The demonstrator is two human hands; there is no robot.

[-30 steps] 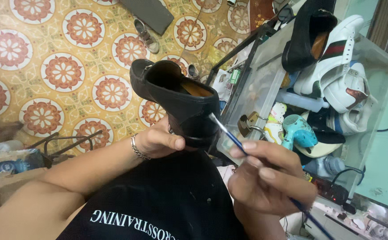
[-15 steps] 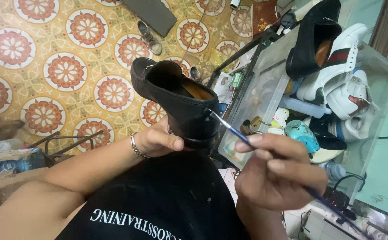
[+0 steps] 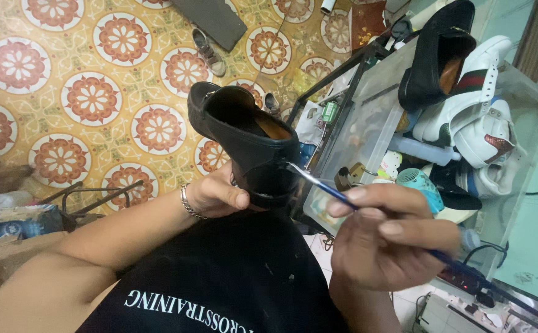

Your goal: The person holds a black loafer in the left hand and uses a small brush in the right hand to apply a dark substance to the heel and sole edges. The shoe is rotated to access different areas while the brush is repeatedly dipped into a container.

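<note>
Above the lap, over the patterned floor tiles [image 3: 90, 98]: black shoe [image 3: 250, 139] held up by the left hand [image 3: 216, 196], long axis running from upper left down to lower right, opening upward. Thumb and fingers curled around its lower end, pinching it. Thin blue-handled brush [image 3: 324, 188] pinched between right hand [image 3: 389, 237] fingertips, slanting up-left, tip touching the shoe's right edge. Since half a second ago: shoe in much the same pose, brush tip still at that edge. Just right, a glass shelf [image 3: 367, 117] carrying white sneakers [image 3: 485, 117].
</note>
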